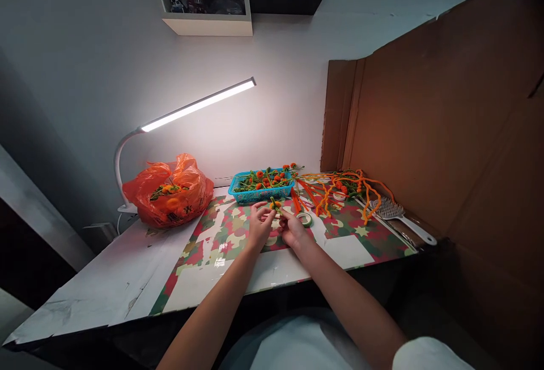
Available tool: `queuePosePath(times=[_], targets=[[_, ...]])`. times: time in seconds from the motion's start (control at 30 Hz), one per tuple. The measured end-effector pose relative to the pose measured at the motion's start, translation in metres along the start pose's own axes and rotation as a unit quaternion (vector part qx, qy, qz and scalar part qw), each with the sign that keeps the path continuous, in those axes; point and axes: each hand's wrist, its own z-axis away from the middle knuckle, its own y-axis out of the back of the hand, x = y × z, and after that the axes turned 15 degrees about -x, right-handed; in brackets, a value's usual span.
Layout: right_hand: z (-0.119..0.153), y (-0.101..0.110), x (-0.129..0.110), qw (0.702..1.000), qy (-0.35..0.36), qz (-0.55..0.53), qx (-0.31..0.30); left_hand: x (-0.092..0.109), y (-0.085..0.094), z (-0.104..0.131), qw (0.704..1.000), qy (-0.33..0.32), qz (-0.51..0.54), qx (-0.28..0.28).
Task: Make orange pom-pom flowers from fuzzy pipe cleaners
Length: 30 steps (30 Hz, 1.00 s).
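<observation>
Between my hands is a small orange flower (276, 205) with green parts, apparently made of fuzzy pipe cleaner. My left hand (260, 226) pinches it from the left, its thumb and fingertips close to the flower. From the right, the fingers of my right hand (293, 230) close on its lower part or stem; the exact grip is too small to make out. A roll of green tape (305, 220) lies on the table just beyond my right hand. Behind my hands stands a blue basket (261, 193) of similar orange flowers with green stems.
An orange plastic bag (170, 197) with flowers inside sits at the left, by a lit desk lamp (198, 105). Orange pipe cleaners (325, 203) lie tangled right of the basket. A hairbrush (410, 224) rests at the right edge, beside a cardboard wall (429, 120).
</observation>
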Motion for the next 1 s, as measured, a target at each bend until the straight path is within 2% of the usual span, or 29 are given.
queuePosePath(times=[0.07,0.17,0.27,0.33,0.47,0.53,0.57,0.77,1.0], targets=[[0.003,-0.001,-0.003,1.000,0.006,0.022,-0.002,-0.004,0.001,-0.002,0.994,0.061,0.089,-0.007],[0.005,-0.001,-0.004,0.997,0.035,0.074,0.007,-0.005,0.003,-0.004,0.968,0.133,0.214,-0.008],[0.006,0.001,-0.003,0.977,0.098,0.188,0.028,-0.004,0.005,-0.005,0.943,0.177,0.281,0.002],[0.006,0.002,-0.001,0.942,0.154,0.298,0.026,-0.004,0.005,-0.005,0.939,0.190,0.288,0.007],[0.006,0.002,0.002,0.841,0.242,0.484,0.029,-0.006,0.006,-0.004,0.955,0.169,0.245,-0.013],[0.005,0.004,0.004,0.812,0.262,0.520,0.022,-0.008,0.006,-0.004,0.968,0.139,0.207,-0.024],[0.003,0.006,0.005,0.808,0.262,0.528,0.017,-0.009,0.007,-0.004,0.974,0.125,0.186,-0.027],[-0.005,0.014,0.008,0.842,0.216,0.494,0.002,-0.010,0.008,-0.005,0.991,0.070,0.107,-0.039],[0.000,0.007,0.004,0.896,0.141,0.422,-0.002,-0.007,0.012,-0.004,0.998,0.004,0.017,-0.065]])
